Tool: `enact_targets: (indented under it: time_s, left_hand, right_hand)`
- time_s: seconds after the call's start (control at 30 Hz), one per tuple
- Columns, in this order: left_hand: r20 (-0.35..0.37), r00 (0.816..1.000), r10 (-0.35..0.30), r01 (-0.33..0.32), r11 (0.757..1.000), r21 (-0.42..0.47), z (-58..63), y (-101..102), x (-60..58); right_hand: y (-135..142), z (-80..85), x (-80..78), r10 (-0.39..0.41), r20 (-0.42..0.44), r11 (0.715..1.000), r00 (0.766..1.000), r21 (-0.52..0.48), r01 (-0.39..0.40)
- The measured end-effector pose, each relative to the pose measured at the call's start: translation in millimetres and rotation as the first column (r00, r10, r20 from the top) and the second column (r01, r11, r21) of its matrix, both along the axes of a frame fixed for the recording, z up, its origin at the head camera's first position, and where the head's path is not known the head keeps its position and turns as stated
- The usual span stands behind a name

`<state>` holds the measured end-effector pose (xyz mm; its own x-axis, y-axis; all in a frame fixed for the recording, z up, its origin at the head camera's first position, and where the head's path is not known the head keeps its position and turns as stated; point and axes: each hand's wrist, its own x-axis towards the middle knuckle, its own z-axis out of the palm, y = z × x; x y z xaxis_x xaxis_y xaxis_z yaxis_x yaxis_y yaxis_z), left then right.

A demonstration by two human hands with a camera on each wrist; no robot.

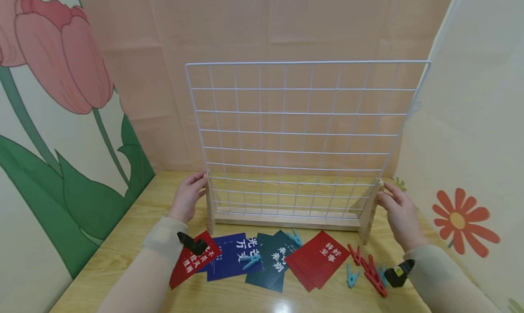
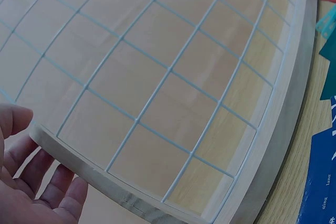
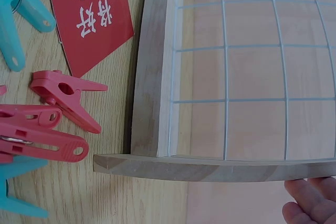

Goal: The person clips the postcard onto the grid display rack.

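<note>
A white wire grid panel (image 1: pixel 299 122) stands upright in a wooden stand (image 1: pixel 286 219) on the table. My left hand (image 1: pixel 190 194) grips the top of the stand's left side post, with the thumb and fingers (image 2: pixel 47 179) about its rounded end in the left wrist view. At the opposite post, my right hand (image 1: pixel 401 213) holds the upper end; only some fingertips (image 3: pixel 304 195) show in the right wrist view. In front of the stand lie red cards (image 1: pixel 321 260), blue cards (image 1: pixel 231 258) and dark green cards (image 1: pixel 270 263).
Red clothespins (image 1: pixel 374 276) and a blue clothespin (image 1: pixel 352 276) lie at the front right. Another blue clothespin (image 1: pixel 250 260) rests on the blue cards. A red card (image 1: pixel 192 263) sits near my left sleeve. Walls flank the wooden table (image 1: pixel 123 258), with a pinkish cloth (image 1: pixel 266 22) behind.
</note>
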<state>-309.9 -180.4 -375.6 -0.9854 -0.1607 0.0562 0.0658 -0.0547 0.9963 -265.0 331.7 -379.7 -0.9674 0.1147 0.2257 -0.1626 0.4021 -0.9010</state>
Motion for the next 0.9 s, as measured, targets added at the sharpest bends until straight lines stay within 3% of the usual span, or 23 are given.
enact_targets:
  time_s: [0.43,0.67,0.8,0.9]
  left_hand:
    - [0.007,1.000,0.001,-0.001,1.000,-0.017,-4.1,0,3.6]
    - [0.008,1.000,0.005,-0.004,0.998,-0.055,-10.8,-5,11.3]
    - [0.041,0.999,0.004,0.000,0.996,-0.086,-19.1,-12,18.1]
    - [0.074,0.997,0.003,0.007,0.992,-0.123,-25.6,-18,24.1]
  right_hand:
    - [-1,-4.1,-1.4,-0.005,-0.039,0.997,0.999,0.081,0.008]
    - [3,-11.1,7.3,-0.013,0.049,0.999,0.999,0.045,0.011]
    - [4,-19.1,16.8,-0.097,0.068,0.979,0.993,0.188,0.083]
    - [2,-23.9,22.8,-0.072,0.097,0.931,0.993,0.363,0.033]
